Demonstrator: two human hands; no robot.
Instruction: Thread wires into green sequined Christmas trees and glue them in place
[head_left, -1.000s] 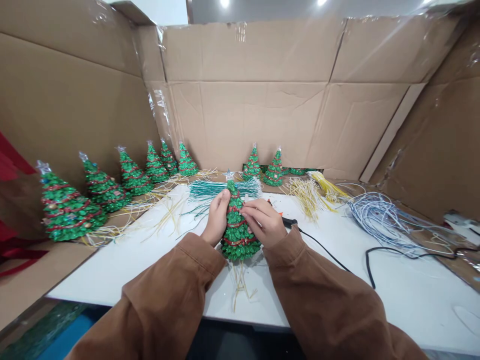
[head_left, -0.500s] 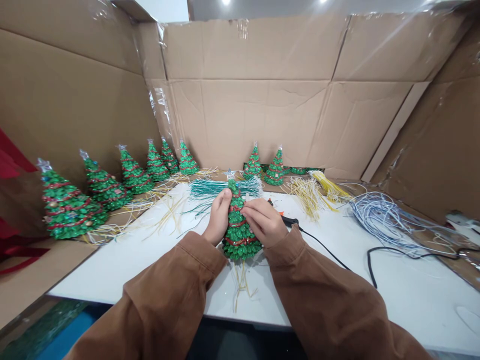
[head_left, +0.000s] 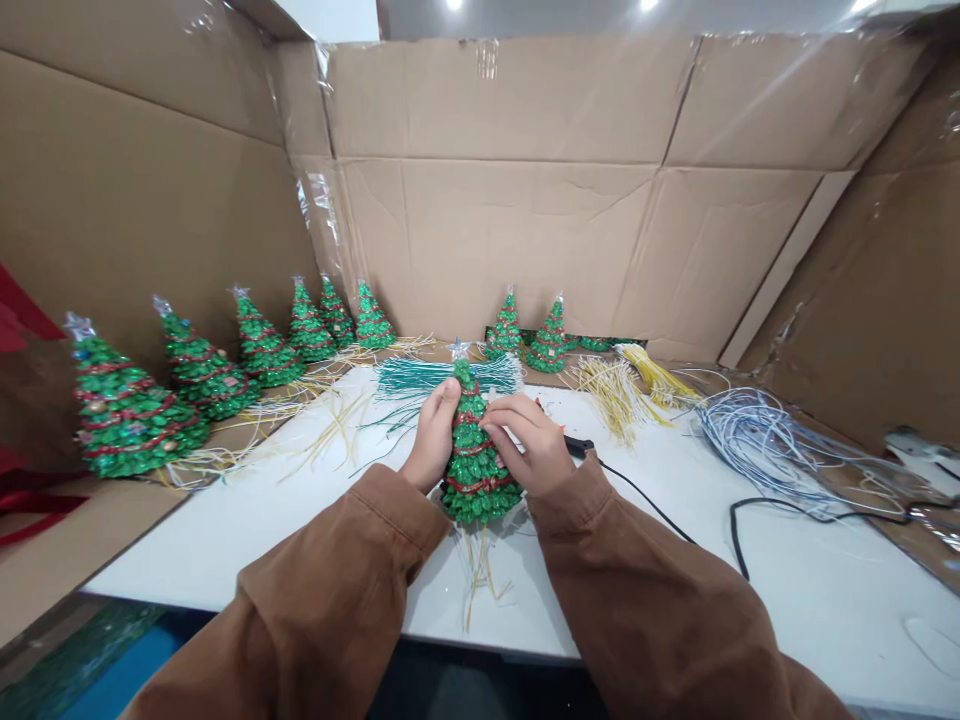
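A small green Christmas tree (head_left: pixel 478 470) with red garland and a clear star on top stands tilted in front of me. My left hand (head_left: pixel 433 432) is wrapped round its left side, thumb pressed near the top. On the other side, my right hand (head_left: pixel 531 440) is closed in a pinch against the garland at mid-height; what sits between those fingertips is too small to make out. Yellowish wires (head_left: pixel 480 575) trail from the tree's base onto the white tabletop (head_left: pixel 300 530). Behind the tree lies a bundle of green and white wires (head_left: pixel 409 375).
Several finished-looking trees (head_left: pixel 135 420) line the left side, and two more (head_left: pixel 547 340) stand at the back. To the right are yellow-white wires (head_left: pixel 611 390), a coil of pale wire (head_left: pixel 742 430) and a black-handled tool (head_left: pixel 577 446) with a cord. Cardboard walls (head_left: pixel 495 230) enclose the table.
The view has shifted slightly. Both hands keep nearly the same places on the tree, the right fingers still pinched at its side.
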